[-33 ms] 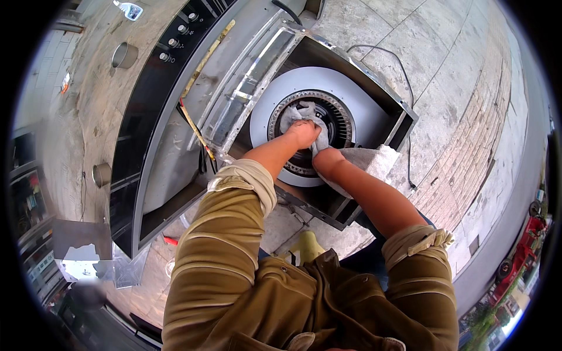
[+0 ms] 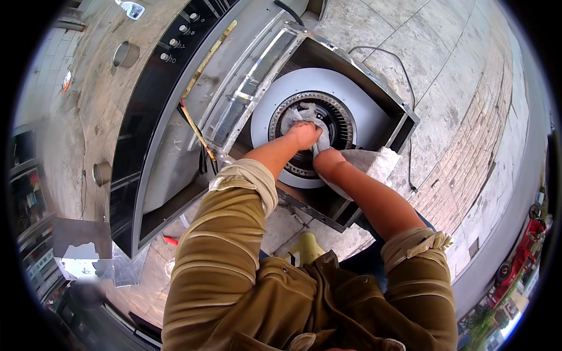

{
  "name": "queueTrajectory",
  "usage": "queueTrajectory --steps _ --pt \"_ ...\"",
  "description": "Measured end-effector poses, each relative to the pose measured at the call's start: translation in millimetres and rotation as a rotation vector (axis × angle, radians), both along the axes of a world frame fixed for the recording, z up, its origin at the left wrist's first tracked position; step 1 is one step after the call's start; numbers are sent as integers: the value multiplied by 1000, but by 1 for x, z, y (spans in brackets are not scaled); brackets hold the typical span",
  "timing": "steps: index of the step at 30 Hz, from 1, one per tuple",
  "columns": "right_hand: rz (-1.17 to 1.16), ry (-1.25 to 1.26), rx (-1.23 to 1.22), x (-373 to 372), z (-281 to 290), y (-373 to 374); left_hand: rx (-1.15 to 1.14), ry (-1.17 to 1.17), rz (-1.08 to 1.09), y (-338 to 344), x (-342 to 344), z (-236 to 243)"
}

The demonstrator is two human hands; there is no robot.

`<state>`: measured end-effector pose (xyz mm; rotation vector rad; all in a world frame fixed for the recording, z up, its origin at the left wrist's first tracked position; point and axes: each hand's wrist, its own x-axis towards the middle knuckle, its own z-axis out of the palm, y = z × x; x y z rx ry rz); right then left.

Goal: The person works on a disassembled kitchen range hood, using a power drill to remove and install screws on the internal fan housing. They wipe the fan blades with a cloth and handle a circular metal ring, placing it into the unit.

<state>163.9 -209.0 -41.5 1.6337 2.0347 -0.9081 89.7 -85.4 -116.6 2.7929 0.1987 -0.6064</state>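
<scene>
A round blower fan (image 2: 342, 93) with a pale grey housing sits in an open metal box (image 2: 377, 82), its finned wheel showing in the middle. Inside the wheel's opening lies a grey cloth (image 2: 321, 142), and my left hand (image 2: 305, 135) is closed on it. My right hand (image 2: 328, 158) reaches into the lower right of the opening, against the cloth's hanging end; its fingers are hidden. Beneath my right forearm a lighter cloth (image 2: 377, 164) drapes over the box's edge.
Left of the box stretches a black panel with knobs (image 2: 146, 111), beside a yellow-sleeved wire (image 2: 205, 61). Two metal rings (image 2: 126, 54) and a spray bottle (image 2: 133, 9) rest on the floor beyond. A black cable (image 2: 404, 70) curves over the paving at right.
</scene>
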Motion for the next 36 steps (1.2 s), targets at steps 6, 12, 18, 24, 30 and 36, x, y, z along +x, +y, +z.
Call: queueTrajectory --steps 6,12,18,24,30,36 --pt "-89 82 92 -12 -19 -2 -20 -45 49 4 1 -11" --pt "-306 103 138 -29 -25 -1 -15 59 325 -13 10 -11" --pt "-293 212 5 -16 -11 13 -81 -95 61 8 -1 -11" --pt "-599 230 -11 22 34 49 -119 138 -206 33 8 17" --pt "-1936 2181 -550 -14 -26 74 -220 234 -164 38 13 18" --pt "-1252 1111 -353 12 55 33 -192 71 -252 36 16 9"
